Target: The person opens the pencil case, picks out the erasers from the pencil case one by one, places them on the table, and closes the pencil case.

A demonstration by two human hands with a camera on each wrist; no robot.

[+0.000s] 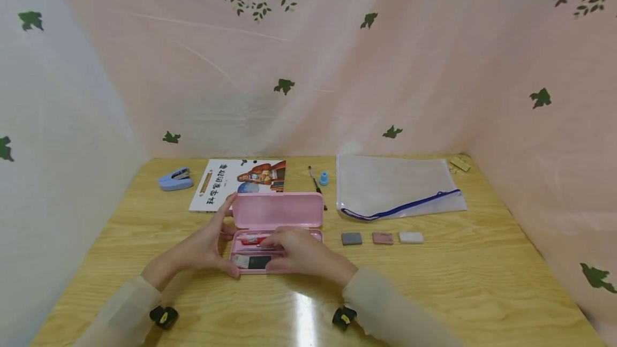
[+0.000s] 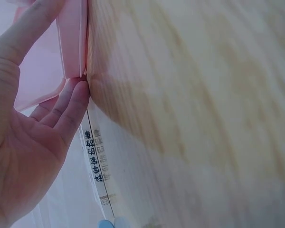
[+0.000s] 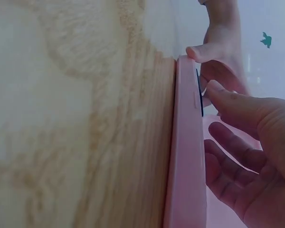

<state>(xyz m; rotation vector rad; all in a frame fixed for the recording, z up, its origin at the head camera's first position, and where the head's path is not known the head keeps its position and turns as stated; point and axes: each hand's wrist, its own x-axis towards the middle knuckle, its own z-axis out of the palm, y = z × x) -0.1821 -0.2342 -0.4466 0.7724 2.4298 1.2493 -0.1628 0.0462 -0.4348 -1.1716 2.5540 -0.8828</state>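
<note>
Resting on the wooden table [image 1: 434, 283], the pink pencil case [image 1: 277, 232] lies open, its lid [image 1: 277, 209] raised behind the tray and both hands at work on it. The left hand [image 1: 204, 245] steadies the case's left end: thumb at the near corner, forefinger reaching up to the lid's left edge, the other fingers fairly straight against the side, as the left wrist view also suggests. The right hand [image 1: 301, 253] lies over the tray's right half, fingers loosely bent down among the contents; whether they pinch anything I cannot tell, since the hand hides its own tips. Inside the tray a red pen-like item [image 1: 253, 240] and a black and white oblong [image 1: 251, 262] show at the left.

Judging how far things stand: the case is already open and partly filled, and the work looks to be in the middle, among the contents. Just right of the case three erasers sit in a row, grey [image 1: 351, 238], pink [image 1: 383, 238] and white [image 1: 411, 237], none yet touched. Behind the case lies a picture book [image 1: 226, 175]; behind and left of it, a blue stapler [image 1: 175, 179]; at its right rear corner, a dark pen [image 1: 316, 186] and a small blue cap [image 1: 323, 178]. Farther right lies a clear zip pouch [image 1: 395, 186].
</note>
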